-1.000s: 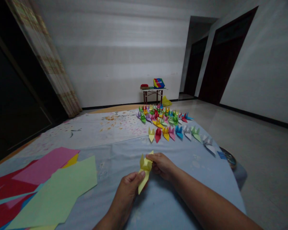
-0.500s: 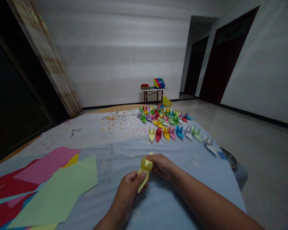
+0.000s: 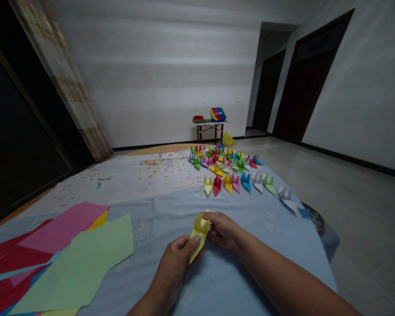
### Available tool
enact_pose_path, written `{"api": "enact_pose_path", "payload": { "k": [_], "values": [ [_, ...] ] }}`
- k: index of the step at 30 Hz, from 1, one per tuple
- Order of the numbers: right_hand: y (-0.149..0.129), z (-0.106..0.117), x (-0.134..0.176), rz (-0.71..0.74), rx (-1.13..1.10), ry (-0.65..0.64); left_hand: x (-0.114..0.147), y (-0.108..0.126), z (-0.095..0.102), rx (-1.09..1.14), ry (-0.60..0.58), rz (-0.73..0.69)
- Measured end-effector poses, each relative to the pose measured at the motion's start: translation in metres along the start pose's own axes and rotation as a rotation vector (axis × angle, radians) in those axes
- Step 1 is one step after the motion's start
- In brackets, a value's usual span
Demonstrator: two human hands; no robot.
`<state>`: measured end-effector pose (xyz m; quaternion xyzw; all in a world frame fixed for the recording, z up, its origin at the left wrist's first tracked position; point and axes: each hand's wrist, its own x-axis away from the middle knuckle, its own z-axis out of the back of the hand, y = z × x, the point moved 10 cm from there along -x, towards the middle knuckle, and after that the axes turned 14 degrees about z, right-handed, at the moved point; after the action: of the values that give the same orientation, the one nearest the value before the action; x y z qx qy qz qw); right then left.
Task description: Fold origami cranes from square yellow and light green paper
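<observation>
Between my two hands, above the blue cloth, is a yellow paper crane [image 3: 200, 229], tilted with its upper end to the right. My left hand [image 3: 180, 254] pinches its lower wing, thumb on top and fingers beneath. At the crane's upper right end, my right hand [image 3: 221, 229] grips the paper between thumb and fingers; the fingertips are partly hidden. Just beyond stands a row of finished paper cranes, among them a pale yellow crane [image 3: 208, 185], a red crane [image 3: 217, 186] and a blue crane [image 3: 245, 181].
Sheets of coloured paper lie at the left, a pale green sheet [image 3: 82, 259] and a pink sheet [image 3: 64, 226] among them. Many-coloured cranes [image 3: 217, 160] crowd the table's far right. A round object [image 3: 312, 217] sits past the right edge, and a small table [image 3: 212, 123] stands by the wall.
Both hands keep their hold in nearly the same place. The upper part of the yellow crane has shifted slightly under my right fingers.
</observation>
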<state>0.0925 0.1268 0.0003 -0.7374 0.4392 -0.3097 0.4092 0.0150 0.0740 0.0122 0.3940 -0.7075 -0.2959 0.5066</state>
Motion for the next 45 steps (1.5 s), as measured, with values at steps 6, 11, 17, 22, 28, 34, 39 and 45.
{"api": "enact_pose_path", "payload": {
  "k": [6, 11, 17, 22, 28, 34, 39, 45],
  "values": [
    [-0.018, 0.021, -0.004, 0.163, 0.178, 0.189, -0.001, 0.003, 0.012, 0.202, 0.043, 0.001],
    [-0.065, 0.02, 0.005, 0.561, 0.458, 0.255, -0.005, 0.005, 0.023, 0.246, 0.079, -0.051],
    [-0.064, -0.015, 0.013, 0.658, 0.601, -0.008, -0.006, 0.007, 0.023, 0.223, 0.074, -0.09],
    [-0.058, -0.008, 0.008, 0.669, 0.624, 0.04, -0.008, 0.006, 0.019, 0.161, 0.049, -0.116],
    [-0.058, -0.003, 0.006, 0.641, 0.597, 0.079, -0.009, 0.006, 0.019, 0.095, 0.037, -0.149],
    [-0.061, -0.004, 0.008, 0.671, 0.617, 0.092, -0.008, 0.01, 0.016, 0.076, 0.033, -0.157],
    [-0.066, 0.002, 0.009, 0.735, 0.646, 0.15, -0.014, 0.005, 0.018, 0.025, 0.039, -0.161],
    [-0.067, -0.001, 0.011, 0.754, 0.692, 0.135, -0.016, 0.004, 0.018, -0.024, 0.013, -0.19]
  ]
}}
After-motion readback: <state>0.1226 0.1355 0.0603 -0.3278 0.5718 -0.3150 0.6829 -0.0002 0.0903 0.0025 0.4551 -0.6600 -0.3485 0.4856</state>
